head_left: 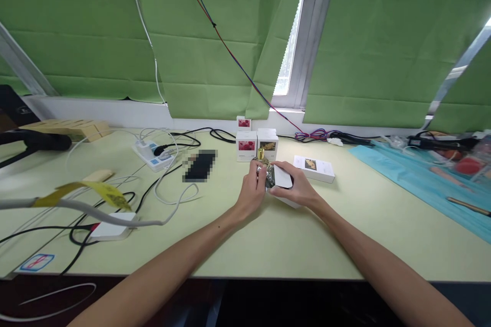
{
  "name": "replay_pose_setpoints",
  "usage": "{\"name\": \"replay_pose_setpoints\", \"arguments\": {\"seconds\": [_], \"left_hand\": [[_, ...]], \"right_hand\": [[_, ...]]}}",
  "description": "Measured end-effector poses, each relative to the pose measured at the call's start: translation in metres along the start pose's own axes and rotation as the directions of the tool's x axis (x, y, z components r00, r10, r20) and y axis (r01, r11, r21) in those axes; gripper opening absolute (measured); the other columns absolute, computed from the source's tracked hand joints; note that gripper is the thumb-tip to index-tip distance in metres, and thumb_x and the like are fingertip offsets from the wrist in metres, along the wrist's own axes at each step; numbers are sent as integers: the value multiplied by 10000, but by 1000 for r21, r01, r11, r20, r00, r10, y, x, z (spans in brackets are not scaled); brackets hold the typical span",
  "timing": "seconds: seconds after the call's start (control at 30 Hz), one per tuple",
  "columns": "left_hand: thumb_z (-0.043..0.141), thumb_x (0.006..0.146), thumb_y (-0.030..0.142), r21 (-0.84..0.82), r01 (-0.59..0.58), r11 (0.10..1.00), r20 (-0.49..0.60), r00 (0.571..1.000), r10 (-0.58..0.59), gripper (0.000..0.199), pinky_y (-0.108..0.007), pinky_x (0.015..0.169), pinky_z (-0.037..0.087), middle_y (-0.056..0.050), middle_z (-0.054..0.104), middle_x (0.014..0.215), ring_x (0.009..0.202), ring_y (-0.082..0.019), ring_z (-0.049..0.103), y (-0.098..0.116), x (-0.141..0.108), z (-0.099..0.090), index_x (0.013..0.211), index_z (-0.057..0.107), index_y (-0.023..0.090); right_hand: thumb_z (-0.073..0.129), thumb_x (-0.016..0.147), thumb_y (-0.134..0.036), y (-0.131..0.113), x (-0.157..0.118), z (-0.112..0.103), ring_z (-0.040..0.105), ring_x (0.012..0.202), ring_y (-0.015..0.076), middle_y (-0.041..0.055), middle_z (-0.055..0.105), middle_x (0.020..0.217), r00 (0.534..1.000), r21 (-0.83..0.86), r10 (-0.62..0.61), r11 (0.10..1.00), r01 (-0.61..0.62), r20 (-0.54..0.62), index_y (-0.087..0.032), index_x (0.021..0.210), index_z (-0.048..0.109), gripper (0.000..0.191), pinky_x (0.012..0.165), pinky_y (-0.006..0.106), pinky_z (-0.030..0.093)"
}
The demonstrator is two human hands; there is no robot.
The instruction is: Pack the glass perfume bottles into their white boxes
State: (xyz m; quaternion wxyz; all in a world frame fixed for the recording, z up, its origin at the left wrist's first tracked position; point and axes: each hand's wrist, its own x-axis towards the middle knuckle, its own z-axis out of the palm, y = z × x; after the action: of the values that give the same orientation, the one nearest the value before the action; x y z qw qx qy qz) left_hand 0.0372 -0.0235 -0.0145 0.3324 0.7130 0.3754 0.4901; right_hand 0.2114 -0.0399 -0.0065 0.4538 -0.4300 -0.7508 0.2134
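Your L hand [250, 189] grips a gold-topped bottle [261, 154], R hand [296, 187] clasps a white box [283, 177] right beside it, over the counter [230, 248]; other boxes [246, 147] stand nr.

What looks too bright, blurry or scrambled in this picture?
Head view: the window gap glares white; the gold piece glints; the dark patch on the table is pixelated; the yellow tag shows marks too soft to read.

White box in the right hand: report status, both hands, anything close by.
Right hand gripping white box. Left hand at gold-topped item, exact grip unclear. Upright yellow-pictured carton just beyond.
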Motion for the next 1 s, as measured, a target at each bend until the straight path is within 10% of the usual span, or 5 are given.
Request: {"name": "replay_pose_setpoints", "arguments": {"seconds": [1.0], "left_hand": [[340,1019,545,-39,0,999,9,1000,0,345,-254,589,349,40,461,703,617,-129,446,-3,1,1,913,414,224]], "right_hand": [[798,721,-459,-1,0,3,636,1042,291,114,659,1183,1000,18,-17,1000,17,-3,-201,1241,597,614,873,408,512]]}}
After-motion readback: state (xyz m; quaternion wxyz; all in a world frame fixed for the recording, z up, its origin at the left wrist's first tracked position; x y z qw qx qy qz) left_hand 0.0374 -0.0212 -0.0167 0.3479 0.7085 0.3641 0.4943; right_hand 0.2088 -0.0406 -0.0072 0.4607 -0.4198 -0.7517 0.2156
